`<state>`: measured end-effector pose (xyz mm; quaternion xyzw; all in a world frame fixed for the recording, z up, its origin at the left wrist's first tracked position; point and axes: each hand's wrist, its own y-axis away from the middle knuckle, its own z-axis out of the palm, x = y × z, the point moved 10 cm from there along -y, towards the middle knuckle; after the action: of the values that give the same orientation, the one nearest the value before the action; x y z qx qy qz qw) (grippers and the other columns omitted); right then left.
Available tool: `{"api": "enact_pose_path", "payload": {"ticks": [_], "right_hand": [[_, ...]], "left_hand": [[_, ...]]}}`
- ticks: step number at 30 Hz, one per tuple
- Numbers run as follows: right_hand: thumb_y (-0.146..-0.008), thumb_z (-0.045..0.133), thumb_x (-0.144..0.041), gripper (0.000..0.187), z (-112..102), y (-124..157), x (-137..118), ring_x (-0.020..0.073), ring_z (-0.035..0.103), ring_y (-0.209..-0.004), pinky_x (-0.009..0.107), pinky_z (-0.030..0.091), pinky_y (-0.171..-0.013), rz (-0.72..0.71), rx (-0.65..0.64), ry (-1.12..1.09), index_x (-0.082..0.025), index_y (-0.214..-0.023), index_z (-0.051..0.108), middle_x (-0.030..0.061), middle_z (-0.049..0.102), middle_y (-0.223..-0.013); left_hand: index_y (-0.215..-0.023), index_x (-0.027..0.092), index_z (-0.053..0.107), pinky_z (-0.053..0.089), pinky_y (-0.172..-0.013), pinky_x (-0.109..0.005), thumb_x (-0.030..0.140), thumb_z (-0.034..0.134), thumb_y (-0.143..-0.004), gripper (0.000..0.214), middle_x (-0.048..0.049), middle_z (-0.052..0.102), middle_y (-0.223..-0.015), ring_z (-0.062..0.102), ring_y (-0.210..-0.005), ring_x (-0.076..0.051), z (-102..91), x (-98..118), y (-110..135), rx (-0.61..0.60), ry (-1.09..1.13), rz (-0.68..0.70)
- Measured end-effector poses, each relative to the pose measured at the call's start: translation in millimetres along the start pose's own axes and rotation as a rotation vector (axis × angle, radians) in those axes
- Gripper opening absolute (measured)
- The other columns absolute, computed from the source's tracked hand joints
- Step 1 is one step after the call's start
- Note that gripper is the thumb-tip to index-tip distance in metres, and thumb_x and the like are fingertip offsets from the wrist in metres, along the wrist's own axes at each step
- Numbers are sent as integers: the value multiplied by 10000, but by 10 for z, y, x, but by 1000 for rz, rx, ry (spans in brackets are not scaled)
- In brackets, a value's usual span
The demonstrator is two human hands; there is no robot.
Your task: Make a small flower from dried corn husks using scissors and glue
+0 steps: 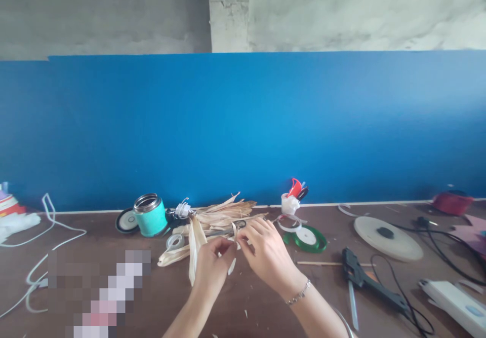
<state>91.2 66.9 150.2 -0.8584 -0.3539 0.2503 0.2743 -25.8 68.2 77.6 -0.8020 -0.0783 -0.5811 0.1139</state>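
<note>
My left hand (212,267) and my right hand (266,252) meet over the brown table, fingers pinched together on a strip of dried corn husk (195,247) that hangs down to the left of the left hand. Just behind the hands lies a pile of dried husks (224,214) with a pair of scissors (228,231) on it. A bracelet sits on my right wrist.
A teal jar (150,215) with a metal rim and a tape roll (174,240) lie at the left. A green ribbon spool (309,237), a white disc (387,236), a black glue gun (360,277) with cables and a power strip (455,302) are at the right. White cord (41,257) runs far left.
</note>
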Motion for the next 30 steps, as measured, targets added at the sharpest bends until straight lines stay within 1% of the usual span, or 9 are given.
{"api": "enact_pose_path", "payload": {"ticks": [6,12,15,17,19,22,23,27,30], "right_hand": [[-854,495,-99,198,-28,-9,-35,155,478,-701,281,311,-662,-9,14,9,-180,-677,530,12,566,-681],[-860,492,-114,186,-24,-14,-19,161,495,-720,289,338,-680,11,6,8,-186,-695,540,14,572,-696],[-825,541,-140,75,-68,-14,23,192,516,-787,314,368,-712,54,19,-12,-200,-856,574,35,603,-810],[-788,581,-158,201,-119,-10,73,219,524,-839,337,390,-737,100,47,-41,-201,-983,556,52,606,-883],[-765,596,-155,215,-156,-5,135,224,531,-837,344,409,-739,157,74,-91,-197,-971,552,50,603,-864],[-759,590,-145,64,-120,-6,196,197,542,-761,310,427,-690,224,59,-235,-203,-779,572,25,603,-761],[-759,585,-140,71,-96,-7,203,188,544,-745,297,429,-674,239,51,-291,-204,-731,574,21,605,-741],[-745,574,-114,93,-35,-1,208,168,552,-735,265,432,-656,260,70,-487,-198,-723,606,18,613,-737],[-736,585,-121,80,6,17,226,149,537,-698,251,425,-642,270,85,-590,-196,-719,607,-1,577,-708]], "left_hand": [[-558,180,636,351,-515,-236,340,578,-694,218,29,522,-511,463,-511,-130,0,1,-11,-2,40,-11],[-549,177,629,334,-469,-221,346,595,-686,220,34,503,-486,446,-471,-117,17,3,10,-10,85,-41],[-600,180,653,311,-426,-214,371,600,-694,219,40,497,-480,424,-430,-107,3,-55,17,11,132,-101],[-665,182,682,301,-409,-213,392,607,-699,225,40,499,-489,414,-421,-105,-44,-80,13,59,151,-113],[-716,184,702,314,-413,-217,410,614,-707,243,33,514,-513,427,-439,-112,-123,-57,6,131,146,-63],[-749,187,716,390,-487,-237,409,619,-723,243,4,585,-587,509,-535,-146,-213,30,4,202,128,76],[-754,189,716,414,-525,-244,401,619,-728,235,-7,610,-622,535,-578,-158,-228,57,6,212,129,123],[-753,193,705,452,-625,-262,358,604,-755,193,-31,656,-726,580,-680,-182,-235,161,30,202,129,285],[-787,195,704,458,-662,-272,329,587,-779,178,-39,664,-746,592,-729,-195,-202,237,58,162,142,361]]}}
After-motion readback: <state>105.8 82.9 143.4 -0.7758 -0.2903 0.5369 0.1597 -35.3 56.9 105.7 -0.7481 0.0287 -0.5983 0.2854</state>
